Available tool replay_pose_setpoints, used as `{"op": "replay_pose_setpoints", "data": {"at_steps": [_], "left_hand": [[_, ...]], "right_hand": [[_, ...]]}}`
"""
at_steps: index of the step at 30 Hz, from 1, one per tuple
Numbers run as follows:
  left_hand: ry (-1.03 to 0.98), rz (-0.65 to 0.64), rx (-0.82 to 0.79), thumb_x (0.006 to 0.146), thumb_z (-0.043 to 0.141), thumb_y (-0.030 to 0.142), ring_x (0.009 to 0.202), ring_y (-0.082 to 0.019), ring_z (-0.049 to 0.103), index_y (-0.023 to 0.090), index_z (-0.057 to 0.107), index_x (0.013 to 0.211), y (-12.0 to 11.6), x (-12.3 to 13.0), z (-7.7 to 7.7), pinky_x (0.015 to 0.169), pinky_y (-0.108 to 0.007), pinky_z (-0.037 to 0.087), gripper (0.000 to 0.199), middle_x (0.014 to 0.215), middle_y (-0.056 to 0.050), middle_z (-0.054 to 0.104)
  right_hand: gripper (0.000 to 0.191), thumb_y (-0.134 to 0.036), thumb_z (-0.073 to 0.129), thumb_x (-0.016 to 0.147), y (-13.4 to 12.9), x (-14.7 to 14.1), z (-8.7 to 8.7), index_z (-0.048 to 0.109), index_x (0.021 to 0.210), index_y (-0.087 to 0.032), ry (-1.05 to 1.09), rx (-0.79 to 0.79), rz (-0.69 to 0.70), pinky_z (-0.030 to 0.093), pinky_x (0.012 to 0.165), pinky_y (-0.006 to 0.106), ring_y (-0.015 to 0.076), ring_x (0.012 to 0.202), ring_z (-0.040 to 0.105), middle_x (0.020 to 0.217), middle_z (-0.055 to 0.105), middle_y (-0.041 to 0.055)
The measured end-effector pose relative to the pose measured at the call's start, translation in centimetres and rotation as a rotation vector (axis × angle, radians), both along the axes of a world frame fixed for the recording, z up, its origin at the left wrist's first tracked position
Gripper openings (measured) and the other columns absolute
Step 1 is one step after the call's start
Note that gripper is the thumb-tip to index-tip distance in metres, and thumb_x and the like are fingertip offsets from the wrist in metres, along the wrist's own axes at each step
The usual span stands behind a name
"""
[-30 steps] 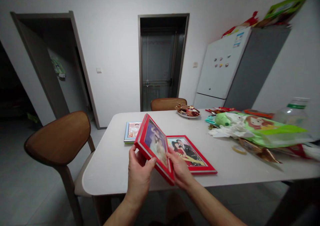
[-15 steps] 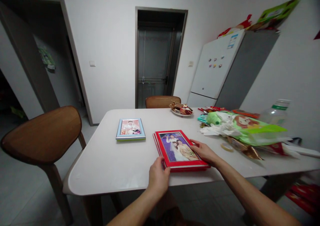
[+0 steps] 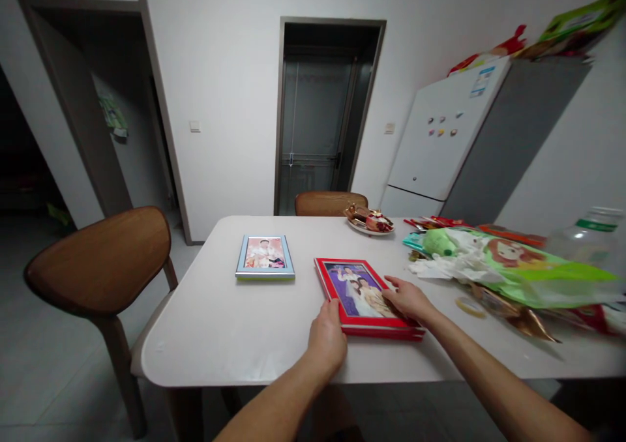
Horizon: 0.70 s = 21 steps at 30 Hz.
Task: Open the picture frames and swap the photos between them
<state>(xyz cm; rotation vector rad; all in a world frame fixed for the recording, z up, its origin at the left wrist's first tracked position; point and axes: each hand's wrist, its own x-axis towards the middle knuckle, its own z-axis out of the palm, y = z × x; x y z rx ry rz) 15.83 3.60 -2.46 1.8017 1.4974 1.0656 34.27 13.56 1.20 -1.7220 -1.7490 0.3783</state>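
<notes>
On the white table (image 3: 235, 338) lies a stack of red photo frames (image 3: 374, 328), the top one holding a wedding photo of several people on a purple ground. My left hand (image 3: 328, 339) grips the stack at its near left edge, fingers closed along the side. Around the right edge is my right hand (image 3: 408, 298), its fingertips over the border of the top frame. The undersides of the frames and parts of both hands' fingers are hidden. A light blue photo frame (image 3: 267, 274) rests flat to the left, apart from both hands.
A plate of snacks (image 3: 370, 221) stands at the far edge. Right of the stack lie a green plastic bag (image 3: 538, 269), crumpled tissues (image 3: 454, 259), a tape roll (image 3: 470, 308) and a clear jar (image 3: 584, 236). A brown chair (image 3: 100, 259) stands at the left.
My view has turned slightly left, so the scene sits further right. My left hand has slid up the stack's left side, and the red frames' left edges look more closely lined up.
</notes>
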Motion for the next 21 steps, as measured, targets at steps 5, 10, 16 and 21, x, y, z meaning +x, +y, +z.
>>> {"op": "replay_pose_setpoints", "data": {"at_steps": [5, 10, 16, 21], "left_hand": [[-0.096, 0.052, -0.002, 0.053, 0.058, 0.003, 0.12, -0.021, 0.029, 0.016, 0.04, 0.117, -0.5, -4.1, 0.0, 0.101, -0.031, 0.019, 0.068, 0.129, -0.009, 0.037], [-0.301, 0.35, -0.11, 0.062, 0.057, 0.011, 0.111, -0.025, 0.042, 0.01, 0.038, 0.114, -0.1, -11.2, -0.2, 0.093, -0.037, 0.03, 0.055, 0.12, -0.018, 0.043], [-0.69, 0.556, -0.2, 0.071, 0.056, 0.02, 0.08, -0.017, 0.059, 0.011, 0.046, 0.098, 0.1, -15.1, -0.2, 0.072, -0.032, 0.044, 0.03, 0.092, -0.009, 0.058], [-1.015, 0.523, -0.18, 0.069, 0.06, 0.027, 0.065, -0.013, 0.06, 0.013, 0.052, 0.078, -0.2, -14.6, 0.2, 0.065, -0.027, 0.046, 0.018, 0.069, -0.004, 0.06]], "right_hand": [[0.027, -0.026, 0.048, 0.077, 0.1, -7.7, 0.7, 0.055, 0.101, -0.016, -0.131, 0.087, 0.189, 0.039, 0.084, 0.032, 0.0194, 0.098, 0.05, 0.108, 0.054, 0.0095], [0.029, -0.03, 0.044, 0.082, -1.4, -17.7, -0.3, 0.047, 0.107, -0.015, -0.213, 0.126, 0.388, 0.044, 0.075, 0.037, 0.016, 0.09, 0.051, 0.107, 0.05, 0.0065], [0.027, -0.03, 0.043, 0.082, -2.3, -22.9, 0.2, 0.048, 0.105, -0.017, -0.315, 0.217, 0.517, 0.044, 0.076, 0.036, 0.0153, 0.089, 0.051, 0.107, 0.05, 0.0062], [0.019, -0.019, 0.053, 0.072, -4.1, -22.2, -0.6, 0.055, 0.091, -0.015, -0.405, 0.268, 0.581, 0.037, 0.078, 0.033, 0.0191, 0.091, 0.046, 0.093, 0.053, 0.0077]]}}
